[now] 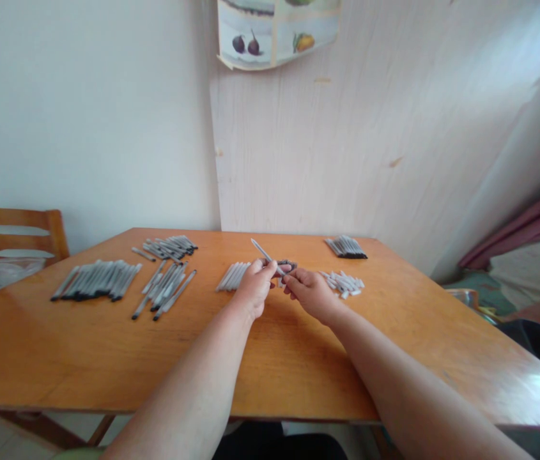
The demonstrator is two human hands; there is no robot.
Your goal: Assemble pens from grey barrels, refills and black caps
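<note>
My left hand [256, 285] is closed around a thin grey pen barrel [262, 250] that slants up and to the left above the wooden table [107, 358]. My right hand [310, 291] meets it from the right, fingers pinched at the barrel's lower end; what they pinch is too small to name. A small dark heap [287, 262] lies just behind the hands. A row of light barrels [233, 276] lies left of my left hand. Short white pieces [345, 283] lie scattered right of my right hand.
Grey pens lie in a row [97, 280], a loose group [167, 291] and a pile [169, 247] on the table's left half. A dark bundle [346, 247] sits at the back right. A wooden chair [15, 233] stands left; a fruit poster [277, 32] hangs on the wall.
</note>
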